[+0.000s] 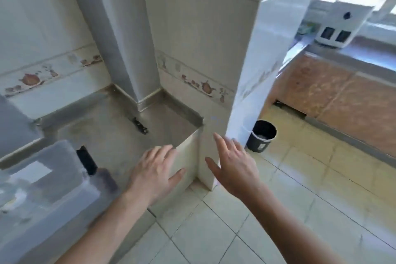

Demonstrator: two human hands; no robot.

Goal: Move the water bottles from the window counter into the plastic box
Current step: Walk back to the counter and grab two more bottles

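Observation:
The clear plastic box with a black latch sits at the lower left on the steel counter. My left hand hovers open over the counter's corner, holding nothing. Just right of it, my right hand is spread open and empty in front of the tiled pillar. The window counter runs along the far right under the bright window. No water bottle shows clearly anywhere; the picture is blurred.
A white appliance stands on the window counter. A black bin sits on the tiled floor beside the pillar. A small dark object lies on the steel counter. Brown cabinet fronts line the right.

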